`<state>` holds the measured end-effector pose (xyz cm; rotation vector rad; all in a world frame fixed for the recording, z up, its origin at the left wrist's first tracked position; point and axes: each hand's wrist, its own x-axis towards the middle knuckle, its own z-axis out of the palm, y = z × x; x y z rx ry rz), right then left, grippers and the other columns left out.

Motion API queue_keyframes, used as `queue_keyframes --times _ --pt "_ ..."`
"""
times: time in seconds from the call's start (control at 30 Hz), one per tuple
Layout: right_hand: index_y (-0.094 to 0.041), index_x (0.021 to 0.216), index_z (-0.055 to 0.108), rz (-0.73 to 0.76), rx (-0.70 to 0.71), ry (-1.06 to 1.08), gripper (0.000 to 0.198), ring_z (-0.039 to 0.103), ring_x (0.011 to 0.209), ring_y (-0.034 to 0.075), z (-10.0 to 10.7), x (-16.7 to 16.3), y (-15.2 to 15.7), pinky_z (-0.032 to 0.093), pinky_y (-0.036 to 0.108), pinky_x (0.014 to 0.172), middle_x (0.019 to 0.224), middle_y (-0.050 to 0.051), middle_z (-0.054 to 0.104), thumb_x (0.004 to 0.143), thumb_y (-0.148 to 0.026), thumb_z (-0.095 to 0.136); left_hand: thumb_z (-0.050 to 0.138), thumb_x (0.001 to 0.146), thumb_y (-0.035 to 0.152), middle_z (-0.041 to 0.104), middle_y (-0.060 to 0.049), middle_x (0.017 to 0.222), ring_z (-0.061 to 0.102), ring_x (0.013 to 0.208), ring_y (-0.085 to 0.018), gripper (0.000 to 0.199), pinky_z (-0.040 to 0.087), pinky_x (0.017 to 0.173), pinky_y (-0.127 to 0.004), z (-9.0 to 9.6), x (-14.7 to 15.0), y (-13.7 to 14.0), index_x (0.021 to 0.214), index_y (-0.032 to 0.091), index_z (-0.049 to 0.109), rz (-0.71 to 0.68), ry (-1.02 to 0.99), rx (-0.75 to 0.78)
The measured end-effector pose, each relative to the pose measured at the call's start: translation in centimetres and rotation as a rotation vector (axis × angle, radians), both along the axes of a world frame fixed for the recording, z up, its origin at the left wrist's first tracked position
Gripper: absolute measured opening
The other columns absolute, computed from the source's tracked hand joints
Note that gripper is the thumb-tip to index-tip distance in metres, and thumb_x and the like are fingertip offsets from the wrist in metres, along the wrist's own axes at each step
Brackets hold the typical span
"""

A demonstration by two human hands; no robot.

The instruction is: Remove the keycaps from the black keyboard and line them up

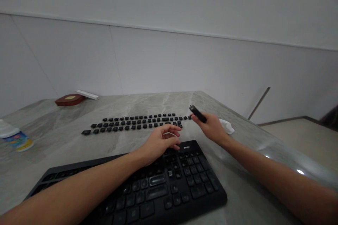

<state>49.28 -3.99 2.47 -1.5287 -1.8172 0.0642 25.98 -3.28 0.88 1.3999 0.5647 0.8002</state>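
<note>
Holding black tool (198,114) near keycaps (144,121)

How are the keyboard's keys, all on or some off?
Some off: bare sockets show on the keyboard, and loose keys lie in rows on the table. Many number pad keys are on.

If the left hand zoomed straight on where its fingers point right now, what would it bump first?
Probably the right hand with its black tool, though depth is hard to judge, so the left hand might miss.

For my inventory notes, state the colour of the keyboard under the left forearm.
The keyboard: black, in the head view.
</note>
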Motion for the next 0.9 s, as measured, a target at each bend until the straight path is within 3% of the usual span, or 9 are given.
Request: queue_keyframes --times 0.17,0.33,0.63,0.9 --pt "-0.013 0.1 0.072 0.057 -0.022 -0.049 0.026 0.069 0.083 0.025 -1.8 2.6 4.1 0.048 0.032 0.074 0.09 0.011 0.075 0.091 -0.028 0.052 0.061 0.073 0.016 0.058 -0.003 0.089 0.058 0.063 -0.009 0.029 0.052 0.063 -0.028 0.0 -0.3 0.2 0.102 0.014 0.061 0.082 0.034 0.074" --pt "-0.02 0.097 0.074 0.168 -0.12 -0.149 0.02 0.07 0.082 0.023 -4.0 3.0 5.2 0.046 0.028 0.074 0.088 0.007 0.076 0.084 -0.019 0.059 0.061 0.071 0.022 0.056 0.001 0.065 0.053 0.055 -0.01 0.024 0.046 0.057 -0.026 0.5 -0.5 0.4 0.093 0.012 0.064 0.227 0.075 0.113" --pt "-0.021 0.088 0.075 0.206 -0.139 -0.166 0.016 0.067 0.071 0.022 -4.2 2.7 5.7 0.043 0.028 0.064 0.079 0.005 0.075 0.085 -0.028 0.06 0.062 0.071 0.028 0.054 0.002 0.058 0.05 0.054 -0.011 0.024 0.043 0.057 -0.027 0.5 -0.4 0.5 0.089 0.013 0.066 0.277 0.102 0.157" --pt "-0.016 0.083 0.071 0.191 -0.019 -0.057 0.021 0.061 0.068 0.019 -4.2 3.4 5.7 0.042 0.028 0.063 0.074 0.006 0.069 0.087 -0.026 0.053 0.062 0.071 0.027 0.053 0.002 0.058 0.049 0.054 -0.011 0.023 0.042 0.055 -0.026 0.4 -0.4 0.8 0.089 0.013 0.066 0.291 0.096 0.135"
